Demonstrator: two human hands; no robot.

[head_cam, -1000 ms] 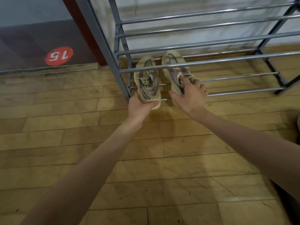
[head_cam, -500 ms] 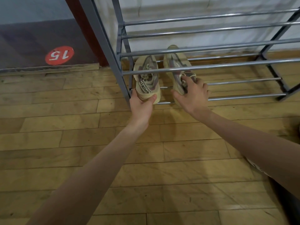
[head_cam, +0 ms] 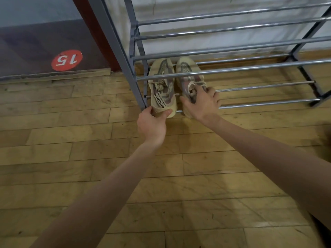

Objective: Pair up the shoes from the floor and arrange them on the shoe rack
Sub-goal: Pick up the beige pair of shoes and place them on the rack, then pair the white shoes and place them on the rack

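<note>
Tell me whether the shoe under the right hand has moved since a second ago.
Yes. The beige mesh sneaker slid deeper onto the grey metal shoe rack, toe further past the rail, right hand gripping it.

— What is the shoe rack (head_cam: 232, 69) made of?
— Metal tubes with a smooth silvery sheen; its side frame looks like matt grey painted metal.
— And the two shoes (head_cam: 162, 86)?
— Cream and grey-pink knitted mesh cloth, matt, with pale rubbery soles and a woven printed strap.
— The floor (head_cam: 89, 158)?
— Yellowish wood planks, worn, with a dull shine and scuffs.
— Anything else?
— A red round sticker (head_cam: 66, 59), flat and matt, on a dark panel.
</note>
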